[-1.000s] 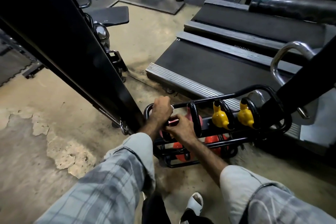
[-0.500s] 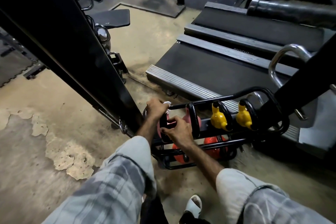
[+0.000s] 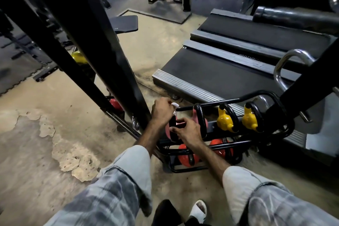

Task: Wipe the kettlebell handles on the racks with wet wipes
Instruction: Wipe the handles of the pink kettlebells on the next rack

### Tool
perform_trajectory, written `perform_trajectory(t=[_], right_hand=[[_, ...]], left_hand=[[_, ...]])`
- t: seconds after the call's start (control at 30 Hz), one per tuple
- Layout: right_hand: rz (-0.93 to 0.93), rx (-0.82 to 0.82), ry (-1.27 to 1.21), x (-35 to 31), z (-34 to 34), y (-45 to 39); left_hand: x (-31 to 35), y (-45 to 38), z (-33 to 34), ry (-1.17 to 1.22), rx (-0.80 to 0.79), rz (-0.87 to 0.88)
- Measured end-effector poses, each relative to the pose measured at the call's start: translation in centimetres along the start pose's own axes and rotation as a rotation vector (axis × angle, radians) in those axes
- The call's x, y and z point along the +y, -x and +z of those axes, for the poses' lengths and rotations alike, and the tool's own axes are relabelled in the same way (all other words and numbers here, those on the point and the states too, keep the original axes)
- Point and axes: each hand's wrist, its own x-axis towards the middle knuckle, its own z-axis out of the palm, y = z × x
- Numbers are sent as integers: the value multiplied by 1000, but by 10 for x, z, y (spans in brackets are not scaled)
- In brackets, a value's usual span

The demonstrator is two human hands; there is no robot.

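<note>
A low black kettlebell rack [image 3: 256, 97] stands on the floor in front of me. Its upper tier holds pink kettlebells [image 3: 206, 123] and two yellow ones [image 3: 224, 121] with black handles. Orange kettlebells [image 3: 185, 154] sit on the lower tier. My left hand [image 3: 161, 112] grips a white wet wipe [image 3: 174, 106] at the top of the leftmost pink kettlebell's black handle [image 3: 172, 124]. My right hand [image 3: 187, 130] holds that same kettlebell just below, fingers curled on it.
A thick black slanted frame post [image 3: 102, 51] rises right beside my left hand. A treadmill deck [image 3: 229, 77] lies behind the rack. A chrome handle [image 3: 286, 60] and another black post stand at the right. The concrete floor [image 3: 55, 134] is patchy at the left.
My left hand with the wipe has moved from the rack's top bar area onto the leftmost handle's top. My right hand has shifted slightly lower on the pink kettlebell. The camera moved closer.
</note>
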Motion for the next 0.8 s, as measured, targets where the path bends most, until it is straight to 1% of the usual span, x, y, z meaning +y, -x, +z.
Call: perform_trajectory(t=[0.07, 0.1, 0.2, 0.27, 0.33, 0.4, 0.47, 0.53, 0.6, 0.67, 0.7, 0.77, 0.8], right_hand=[[-19, 2, -43, -6, -3, 8], [-34, 12, -74, -7, -6, 11], [-121, 144, -172, -15, -20, 26], [-173, 207, -201, -20, -33, 37], [-185, 204, -244, -22, -47, 47], [-201, 195, -261, -21, -57, 55], [-193, 265, -279, -17, -64, 60], [-160, 395, -285, -10, -72, 60], [-112, 485, -276, 1, -80, 59], [-18, 562, -278, 13, -88, 59], [36, 589, -256, 18, -93, 59], [113, 606, -169, 30, -101, 56], [122, 584, -129, 36, -103, 54]], left_hand=[[0, 1, -6, 50, 15, 14], [2, 4, -9, 111, 14, -15], [6, 17, -14, 409, -41, -147], [11, 30, -16, 598, -105, -176], [20, 43, -13, 746, -204, -165], [28, 54, -6, 814, -297, -131], [35, 61, 0, 830, -385, -86], [40, 63, 6, 824, -497, -75], [42, 63, 13, 764, -540, -91], [39, 60, 19, 733, -486, -100], [36, 57, 22, 683, -429, -57], [26, 47, 28, 454, -336, 79], [25, 45, 28, 321, -321, 155]])
